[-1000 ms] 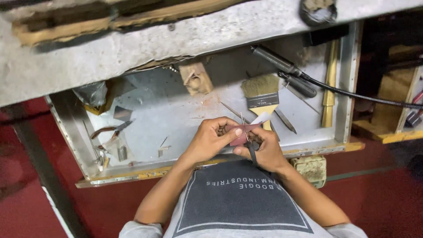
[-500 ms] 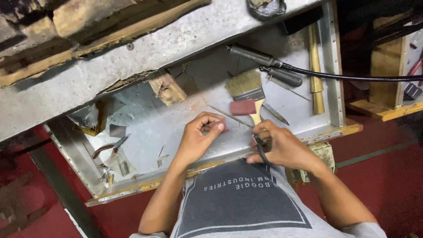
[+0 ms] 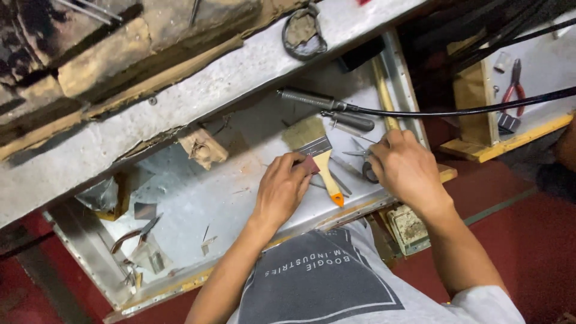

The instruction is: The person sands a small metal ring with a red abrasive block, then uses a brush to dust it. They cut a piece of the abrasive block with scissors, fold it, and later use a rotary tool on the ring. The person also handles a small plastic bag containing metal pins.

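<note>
Since half a second ago your hands have parted and slid right along the metal tray (image 3: 198, 198). Nearest you, your left hand (image 3: 282, 189) rests palm down, its fingers curled together and touching a small dark red block (image 3: 310, 164) that lies just beside the paintbrush (image 3: 315, 150). The brush has an orange-tipped handle pointing toward you. Your right hand (image 3: 408, 168) sits at the tray's right edge, fingers bent over small metal tools (image 3: 360, 150); whether they pinch anything you cannot tell. Farther off lies a dark cylindrical tool (image 3: 309, 98) with a black cable (image 3: 468, 110), then the grey beam (image 3: 198, 96).
</note>
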